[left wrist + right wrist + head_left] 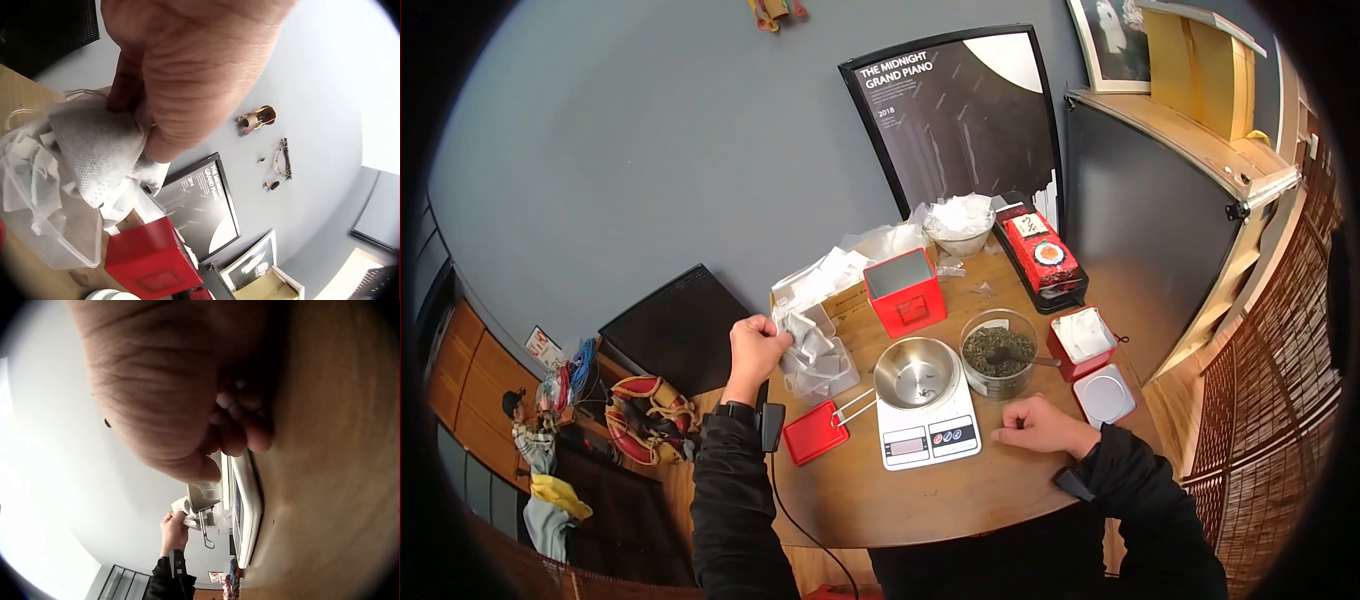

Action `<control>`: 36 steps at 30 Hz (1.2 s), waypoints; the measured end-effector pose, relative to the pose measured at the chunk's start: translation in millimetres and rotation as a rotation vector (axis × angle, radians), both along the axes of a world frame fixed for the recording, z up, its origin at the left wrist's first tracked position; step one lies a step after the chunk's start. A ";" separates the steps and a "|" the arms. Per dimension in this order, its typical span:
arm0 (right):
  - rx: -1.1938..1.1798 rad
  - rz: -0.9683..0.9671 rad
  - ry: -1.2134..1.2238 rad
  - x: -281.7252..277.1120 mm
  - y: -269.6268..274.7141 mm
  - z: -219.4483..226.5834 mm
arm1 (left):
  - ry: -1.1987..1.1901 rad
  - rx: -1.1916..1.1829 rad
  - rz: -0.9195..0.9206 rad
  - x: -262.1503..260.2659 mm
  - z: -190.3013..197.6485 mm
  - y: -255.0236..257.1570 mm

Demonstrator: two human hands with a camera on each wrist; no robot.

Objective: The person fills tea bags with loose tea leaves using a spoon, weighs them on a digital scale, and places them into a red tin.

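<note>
My left hand [757, 350] pinches a filled white tea bag [94, 147] by its gathered top, over the clear plastic container [69, 247] that holds several more bags. Loose drawstrings show beside the fingers in the left wrist view. My right hand [1045, 426] rests on the table at the right, fingers loosely curled with nothing in them. Between the hands, a steel pan [917, 373] with a wire handle stands on a white kitchen scale [930, 445]; a few dark bits lie in it. Beyond the right hand is a glass bowl of dried tea leaves [985, 352] with a spoon [1005, 355] in it.
An uncovered red tin [910, 300] stands behind the pan, its red lid [815, 435] at the left. At the right are a smaller red tin [1085, 338], a square lid [1105, 395] and a red package [1045, 255]. A bowl of white bags [960, 238] stands at the back.
</note>
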State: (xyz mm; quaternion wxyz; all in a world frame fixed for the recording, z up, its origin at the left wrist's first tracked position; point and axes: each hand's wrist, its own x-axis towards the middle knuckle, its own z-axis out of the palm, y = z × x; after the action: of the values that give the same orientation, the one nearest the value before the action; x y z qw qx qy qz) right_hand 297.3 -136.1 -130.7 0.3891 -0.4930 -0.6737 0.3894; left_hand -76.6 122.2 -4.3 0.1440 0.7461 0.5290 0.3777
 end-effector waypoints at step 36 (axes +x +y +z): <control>-0.016 0.009 0.048 4.2 2.2 -3.5 | 0.406 0.030 -0.375 204.1 -15.2 58.6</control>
State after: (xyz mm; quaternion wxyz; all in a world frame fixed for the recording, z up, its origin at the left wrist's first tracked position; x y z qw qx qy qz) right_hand 301.5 -133.9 -134.2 0.3995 -0.4835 -0.6632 0.4084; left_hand 127.5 180.8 -19.5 0.0913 0.8934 0.3943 0.1949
